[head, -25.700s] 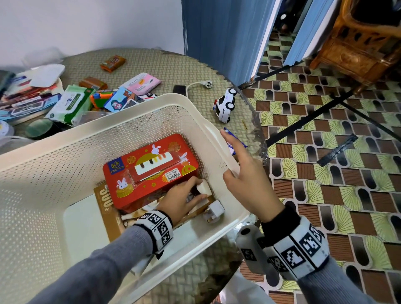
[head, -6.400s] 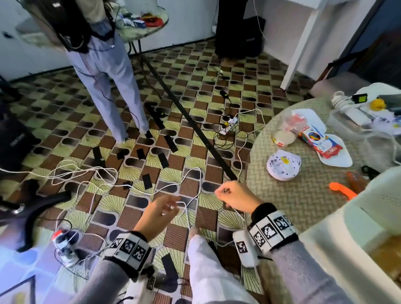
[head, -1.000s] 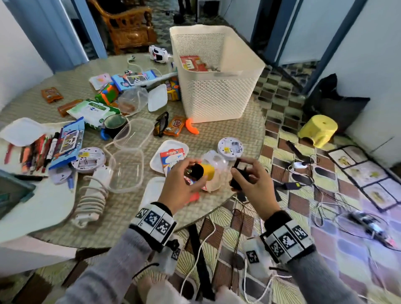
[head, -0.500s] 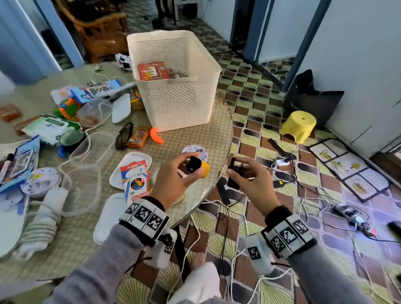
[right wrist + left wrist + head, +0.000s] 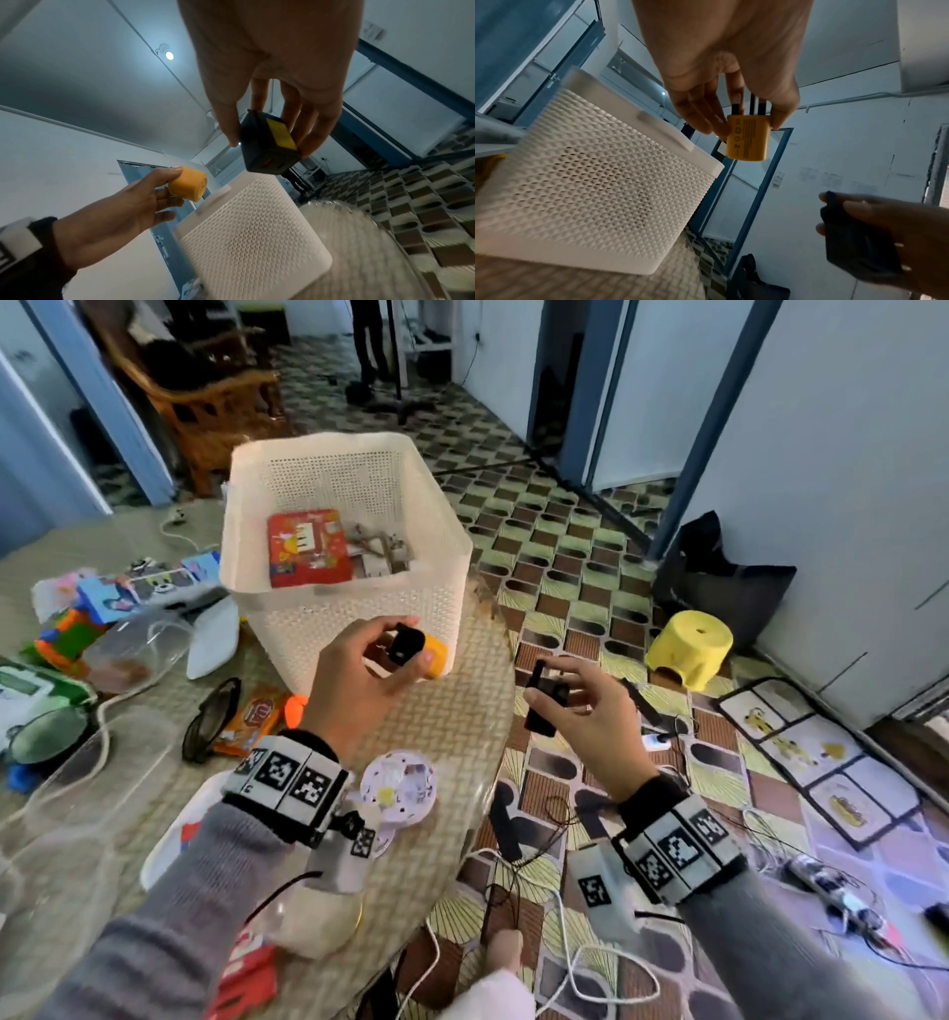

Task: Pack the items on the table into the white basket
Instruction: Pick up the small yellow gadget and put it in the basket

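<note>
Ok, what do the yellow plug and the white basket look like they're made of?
Yellow plug: looks like matte hard plastic, with rounded moulded edges and printed text on its face; the dark prongs are probably metal. White basket: seems to be rigid moulded plastic, its walls an even grid of small holes under a smooth solid rim.

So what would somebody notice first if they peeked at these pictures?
Probably the two chargers held up in the air: a yellow charger pinched in the left hand and a black charger in the right hand. Just behind them stands the big white basket on the messy table, with a red box inside.
</note>
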The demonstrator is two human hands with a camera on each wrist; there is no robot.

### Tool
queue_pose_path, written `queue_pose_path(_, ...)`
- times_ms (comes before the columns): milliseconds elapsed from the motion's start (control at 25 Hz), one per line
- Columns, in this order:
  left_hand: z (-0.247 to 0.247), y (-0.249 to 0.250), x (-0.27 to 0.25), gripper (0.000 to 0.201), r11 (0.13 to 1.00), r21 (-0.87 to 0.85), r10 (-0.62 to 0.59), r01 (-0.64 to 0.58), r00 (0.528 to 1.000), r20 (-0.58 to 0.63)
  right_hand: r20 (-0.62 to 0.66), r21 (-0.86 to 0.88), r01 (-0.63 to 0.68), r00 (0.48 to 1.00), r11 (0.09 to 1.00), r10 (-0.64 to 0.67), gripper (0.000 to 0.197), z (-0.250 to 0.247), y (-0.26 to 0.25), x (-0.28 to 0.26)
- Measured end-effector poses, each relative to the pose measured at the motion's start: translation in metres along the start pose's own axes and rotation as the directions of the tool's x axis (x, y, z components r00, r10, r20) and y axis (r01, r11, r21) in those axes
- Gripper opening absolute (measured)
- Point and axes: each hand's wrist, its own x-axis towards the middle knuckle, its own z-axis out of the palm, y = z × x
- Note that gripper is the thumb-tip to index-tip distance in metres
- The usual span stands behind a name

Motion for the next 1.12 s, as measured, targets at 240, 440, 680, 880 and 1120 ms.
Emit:
queue_pose_path(240,0.03,-0.005,0.085,0.06,0.999,0.036,0.042,-0.041,0.999,-0.024,-0.008,0.004,0.056,0.998,0.998,-0.056,0.03,-0.013,-0.002,0.099)
queue_pose_path(440,0.035,-0.011,0.122,0.056,0.997,0.059,0.051,-0.047,0.997,-0.065,0.019,0.039,0.061,0.998,0.997,-0.062,0.033,-0.013,-0.002,0.136)
queue_pose_path(680,0.027,-0.019,0.153,0.056,0.997,0.071,0.002,0.005,0.995,-0.102,0.08,0.104,0.109,0.99,0.989,-0.117,0.032,-0.001,-0.016,0.197)
queue_pose_path(880,0.019,-0.022,0.183,0.04,0.984,0.14,-0.084,0.106,0.984,-0.155,0.185,0.203,0.149,0.965,0.968,-0.188,0.032,0.02,-0.03,0.253)
queue_pose_path(1120,0.019,-0.028,0.225,0.032,0.958,0.202,-0.168,0.205,0.968,-0.187,0.316,0.213,0.213,0.908,0.954,-0.273,0.035,0.043,-0.034,0.328)
